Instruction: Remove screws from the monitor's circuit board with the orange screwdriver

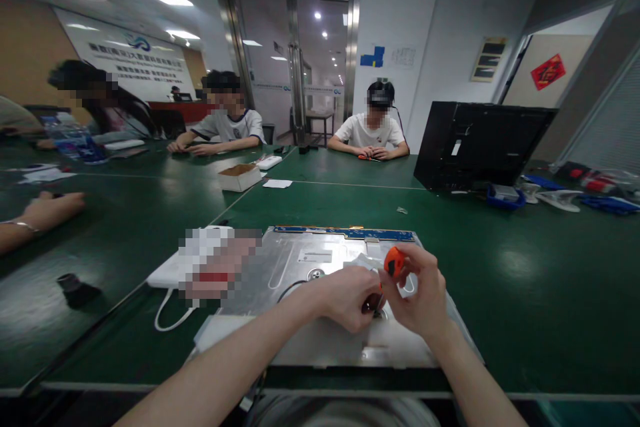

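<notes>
A flat metal display panel (295,255) lies face down in front of me, with a blue circuit strip (345,234) along its far edge. My right hand (423,293) is closed on the orange and black handle of a screwdriver (395,261), which is tilted above the panel. Close against it, my left hand (347,297) is curled over the panel near a round metal fitting. Its fingertips are by the screwdriver's lower end; what they pinch is hidden. A dark cable (291,289) emerges from beneath my left wrist.
Left of the panel are a white device (167,271) with a white cable and a small black object (77,288). Further off stand an open box (240,178) and a black monitor (480,147). Several people sit around the green table (540,307); one person's hand (53,210) rests at left.
</notes>
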Available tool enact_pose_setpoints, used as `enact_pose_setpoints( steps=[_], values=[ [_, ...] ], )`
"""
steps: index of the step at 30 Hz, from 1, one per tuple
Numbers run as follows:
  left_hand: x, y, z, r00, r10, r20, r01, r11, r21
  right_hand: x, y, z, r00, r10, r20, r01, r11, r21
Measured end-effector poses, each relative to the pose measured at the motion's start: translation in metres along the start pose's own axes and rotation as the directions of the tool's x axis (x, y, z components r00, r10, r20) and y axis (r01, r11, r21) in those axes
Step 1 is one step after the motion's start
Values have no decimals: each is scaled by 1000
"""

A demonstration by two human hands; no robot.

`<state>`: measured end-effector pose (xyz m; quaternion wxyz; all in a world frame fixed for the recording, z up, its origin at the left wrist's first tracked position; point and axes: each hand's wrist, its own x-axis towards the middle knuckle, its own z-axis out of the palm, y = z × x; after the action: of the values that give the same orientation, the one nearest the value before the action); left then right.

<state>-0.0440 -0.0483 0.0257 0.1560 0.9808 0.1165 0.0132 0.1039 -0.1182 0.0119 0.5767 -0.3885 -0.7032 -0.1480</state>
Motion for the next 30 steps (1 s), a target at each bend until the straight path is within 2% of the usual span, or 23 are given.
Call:
enact_pose_setpoints(
  steps=[10,20,30],
  values=[
    [0,-1,2,1000,15,-17,-14,999,39,3,2,0,997,-70,19,71,997,-28],
    [0,-4,5,999,28,-38,-27,999,17,4,1,1,998,-42,-37,43,998,39],
    [0,-1,2,1000,-1,-10,1,1000,-22,2,0,-2,1000,29,12,-28,1000,-6]
  ],
)
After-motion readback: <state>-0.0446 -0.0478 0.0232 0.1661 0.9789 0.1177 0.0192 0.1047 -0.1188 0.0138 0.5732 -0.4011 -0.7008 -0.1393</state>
